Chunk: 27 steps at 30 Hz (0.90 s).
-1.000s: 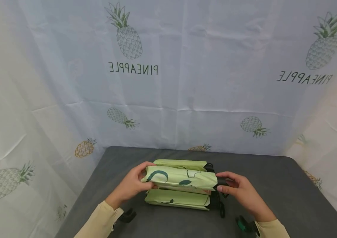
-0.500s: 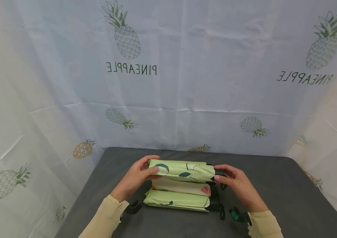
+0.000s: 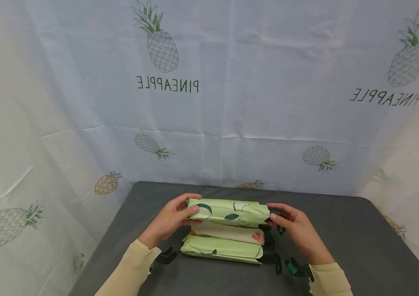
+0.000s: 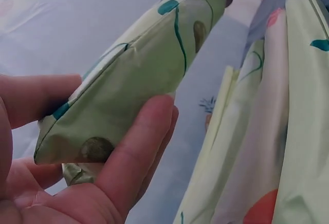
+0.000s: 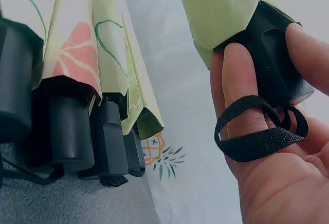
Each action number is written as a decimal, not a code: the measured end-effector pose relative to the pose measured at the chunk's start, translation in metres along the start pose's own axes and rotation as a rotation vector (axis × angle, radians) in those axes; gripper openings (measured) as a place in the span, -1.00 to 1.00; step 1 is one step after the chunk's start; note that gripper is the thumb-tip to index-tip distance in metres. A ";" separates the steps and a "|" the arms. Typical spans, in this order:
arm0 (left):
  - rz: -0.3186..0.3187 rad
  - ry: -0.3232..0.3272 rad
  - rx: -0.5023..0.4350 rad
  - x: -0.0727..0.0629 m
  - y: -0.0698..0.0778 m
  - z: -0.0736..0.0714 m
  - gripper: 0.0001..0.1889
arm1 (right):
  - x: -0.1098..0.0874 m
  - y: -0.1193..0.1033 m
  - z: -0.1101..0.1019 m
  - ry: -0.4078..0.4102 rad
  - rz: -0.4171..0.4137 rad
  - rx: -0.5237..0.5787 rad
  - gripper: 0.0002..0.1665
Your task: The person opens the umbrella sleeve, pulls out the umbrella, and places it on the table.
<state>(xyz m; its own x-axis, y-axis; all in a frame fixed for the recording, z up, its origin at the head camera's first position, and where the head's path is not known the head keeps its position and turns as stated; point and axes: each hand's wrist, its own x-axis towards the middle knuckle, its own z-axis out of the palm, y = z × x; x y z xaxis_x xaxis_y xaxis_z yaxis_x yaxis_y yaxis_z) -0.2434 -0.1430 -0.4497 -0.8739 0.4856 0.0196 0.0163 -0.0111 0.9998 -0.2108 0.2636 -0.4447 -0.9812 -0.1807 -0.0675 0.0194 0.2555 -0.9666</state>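
A folded green umbrella [image 3: 231, 211] with a leaf and fruit print is held up level between both hands. My left hand [image 3: 170, 218] grips its cloth end, thumb on one side and fingers on the other. My right hand [image 3: 300, 230] pinches the black handle [image 5: 277, 54]; the black wrist strap [image 5: 252, 144] loops over its fingers in the right wrist view. Below lie a cream umbrella [image 3: 228, 232] with a pink fruit print and a nearer green umbrella [image 3: 222, 249], side by side. Further green umbrellas [image 4: 234, 126] beyond the cream one are hidden by the held umbrella in the head view.
The umbrellas lie on a dark grey table [image 3: 342, 238], with black handles [image 5: 72, 131] toward the right. A pale curtain [image 3: 254, 102] with pineapple prints hangs behind the table and along both sides. Black bands [image 3: 298, 268] sit at the wrists.
Since one second ago, both hands have carried the umbrella slightly away from me, over the back of the row. The cream umbrella has come into fuller view. Over the last half second little differs.
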 end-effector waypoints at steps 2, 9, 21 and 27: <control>-0.005 -0.011 -0.010 0.000 0.000 0.001 -0.40 | -0.002 -0.001 -0.001 -0.002 0.000 -0.003 -0.31; -0.008 -0.015 -0.018 -0.001 0.003 0.003 -0.39 | -0.005 -0.004 -0.001 -0.005 -0.034 0.025 -0.33; -0.018 -0.009 -0.037 -0.004 0.004 0.004 -0.39 | -0.006 0.000 -0.005 0.003 -0.021 0.098 -0.32; -0.017 -0.010 -0.046 -0.002 0.007 0.007 -0.39 | -0.007 0.002 -0.010 -0.026 -0.055 0.110 -0.29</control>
<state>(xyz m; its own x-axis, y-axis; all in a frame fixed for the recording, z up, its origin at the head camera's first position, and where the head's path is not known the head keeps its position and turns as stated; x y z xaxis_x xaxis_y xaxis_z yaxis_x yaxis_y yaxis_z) -0.2379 -0.1383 -0.4429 -0.8690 0.4948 0.0024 -0.0214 -0.0424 0.9989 -0.2058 0.2747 -0.4441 -0.9761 -0.2164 -0.0181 -0.0125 0.1394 -0.9902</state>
